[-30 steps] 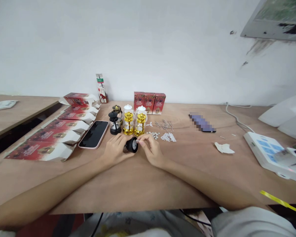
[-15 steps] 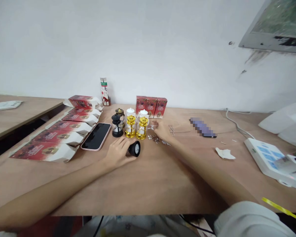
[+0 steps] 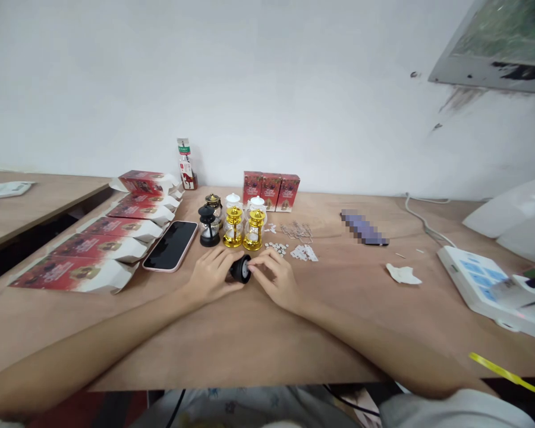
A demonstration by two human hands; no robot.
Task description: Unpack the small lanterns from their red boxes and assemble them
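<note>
A black mini lantern lies on its side with its round base turned to the right, and my left hand is wrapped round its body. My right hand has its fingertips pinched together at that base; anything between them is too small to make out. Just beyond my hands stand several upright mini lanterns: a black one, two gold ones, a bronze one and two white ones. Small round white pieces and white tabs lie to the right of them.
Red printed boxes stand at the wall, and flattened red cartons line the left side. A phone lies beside my left hand. Thin wire pieces, a blurred purple object, torn paper and a power strip are rightward.
My right hand went from the lantern's base out to the small pieces beyond, then came back to the base. My left hand has kept hold of the black lantern.
</note>
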